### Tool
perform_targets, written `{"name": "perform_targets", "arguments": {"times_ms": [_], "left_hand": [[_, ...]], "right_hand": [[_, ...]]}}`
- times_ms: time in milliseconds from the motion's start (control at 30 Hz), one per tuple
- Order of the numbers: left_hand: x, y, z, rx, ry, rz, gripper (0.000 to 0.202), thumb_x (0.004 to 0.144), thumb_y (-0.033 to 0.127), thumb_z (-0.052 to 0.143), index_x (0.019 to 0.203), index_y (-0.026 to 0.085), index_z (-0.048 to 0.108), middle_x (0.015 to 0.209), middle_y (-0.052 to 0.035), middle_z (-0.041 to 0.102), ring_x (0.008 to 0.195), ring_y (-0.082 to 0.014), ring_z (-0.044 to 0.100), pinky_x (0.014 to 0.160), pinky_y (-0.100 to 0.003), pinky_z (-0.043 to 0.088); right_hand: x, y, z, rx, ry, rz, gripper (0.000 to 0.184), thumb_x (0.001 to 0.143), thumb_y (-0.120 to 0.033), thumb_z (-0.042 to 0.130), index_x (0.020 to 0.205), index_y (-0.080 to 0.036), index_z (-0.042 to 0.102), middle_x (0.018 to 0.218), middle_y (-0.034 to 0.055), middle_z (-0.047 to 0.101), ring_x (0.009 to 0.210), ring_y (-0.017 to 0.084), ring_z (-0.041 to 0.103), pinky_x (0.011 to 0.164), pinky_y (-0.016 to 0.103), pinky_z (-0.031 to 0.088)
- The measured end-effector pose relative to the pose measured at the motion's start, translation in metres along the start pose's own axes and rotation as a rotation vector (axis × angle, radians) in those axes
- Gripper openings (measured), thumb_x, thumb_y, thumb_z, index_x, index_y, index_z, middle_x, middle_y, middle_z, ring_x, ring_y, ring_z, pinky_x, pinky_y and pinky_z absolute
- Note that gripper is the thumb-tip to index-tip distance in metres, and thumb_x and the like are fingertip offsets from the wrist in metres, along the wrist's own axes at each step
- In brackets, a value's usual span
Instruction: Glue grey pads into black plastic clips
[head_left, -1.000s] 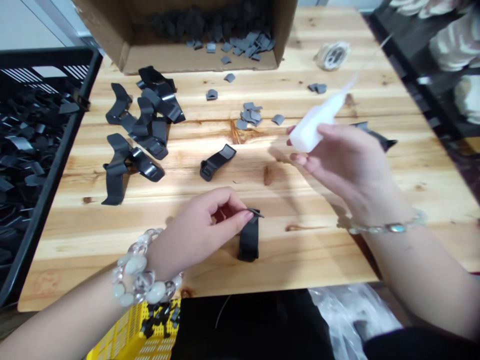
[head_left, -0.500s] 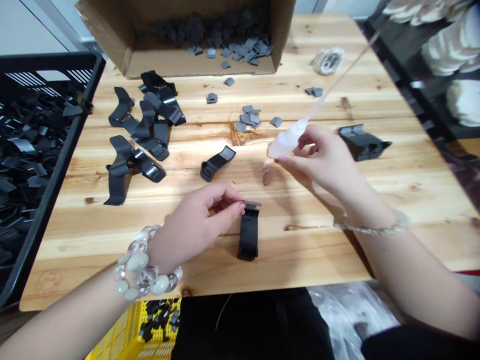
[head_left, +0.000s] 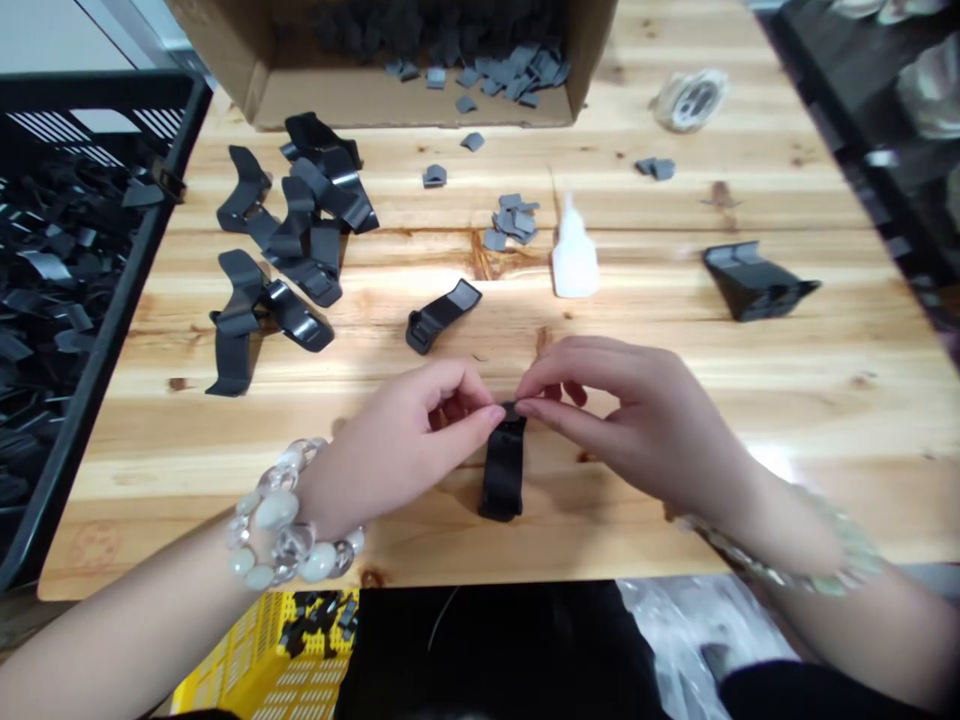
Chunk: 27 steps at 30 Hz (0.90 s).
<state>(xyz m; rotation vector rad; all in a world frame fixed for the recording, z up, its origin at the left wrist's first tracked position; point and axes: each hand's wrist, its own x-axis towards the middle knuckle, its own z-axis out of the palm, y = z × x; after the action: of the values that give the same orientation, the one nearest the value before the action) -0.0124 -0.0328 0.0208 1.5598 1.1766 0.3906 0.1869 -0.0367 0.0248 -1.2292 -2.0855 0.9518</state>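
A curved black plastic piece (head_left: 503, 470) lies lengthwise near the table's front edge. At its far end a small dark grey pad (head_left: 511, 411) sits between my fingertips. My left hand (head_left: 420, 430) pinches the pad's left side, thumb and forefinger together. From the right, my right hand (head_left: 630, 420) closes thumb and forefinger on its other side. Fingers partly hide the pad, so how flat it lies I cannot tell. Beyond my hands stands a white squeeze bottle (head_left: 575, 262) with a thin nozzle. Another black piece (head_left: 442, 316) lies farther off to the left.
Several black pieces (head_left: 300, 215) are heaped at left, beside a black crate (head_left: 196, 125) full of them. At the back a cardboard box (head_left: 420, 110) holds grey pads; a few loose pads (head_left: 513, 221) lie before it. Tape roll (head_left: 691, 100) and stacked black pieces (head_left: 757, 281) sit right.
My right hand has let go of the white bottle, which now stands on the table, and has come down to the pad. My left hand stays at the black piece's far end.
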Motion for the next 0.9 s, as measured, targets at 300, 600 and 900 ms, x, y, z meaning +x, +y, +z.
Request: {"name": "perform_targets", "arguments": {"times_ms": [300,600,900], "left_hand": [[-0.001,-0.003,0.004,0.063,-0.003,0.013,0.018,0.089,0.035,0.054,0.081,0.019,0.057,0.067,0.0045,0.053,0.059,-0.0092,0.047,0.052,-0.021,0.036],[-0.004,-0.002,0.003,0.163,-0.001,0.091,0.018,0.092,0.034,0.048,0.083,0.019,0.055,0.070,0.0039,0.056,0.060,-0.0102,0.049,0.055,-0.022,0.037],[-0.004,-0.004,0.003,0.193,0.018,0.146,0.016,0.090,0.033,0.049,0.082,0.020,0.055,0.068,0.0040,0.056,0.060,-0.0111,0.048,0.057,-0.024,0.037]], "right_hand": [[0.001,0.004,-0.004,-0.014,-0.068,0.050,0.007,0.085,-0.024,0.063,0.083,-0.020,0.068,0.075,-0.0005,0.066,0.064,0.010,0.057,0.058,0.022,0.043],[0.025,0.052,-0.002,0.039,0.393,0.218,0.015,0.084,-0.032,0.061,0.090,-0.019,0.062,0.081,0.0029,0.063,0.069,0.013,0.056,0.062,0.026,0.043],[0.055,0.045,-0.005,-0.384,0.176,0.222,0.043,0.094,-0.046,0.043,0.129,-0.020,0.049,0.074,0.0041,0.065,0.067,0.020,0.060,0.060,0.026,0.035]]}}
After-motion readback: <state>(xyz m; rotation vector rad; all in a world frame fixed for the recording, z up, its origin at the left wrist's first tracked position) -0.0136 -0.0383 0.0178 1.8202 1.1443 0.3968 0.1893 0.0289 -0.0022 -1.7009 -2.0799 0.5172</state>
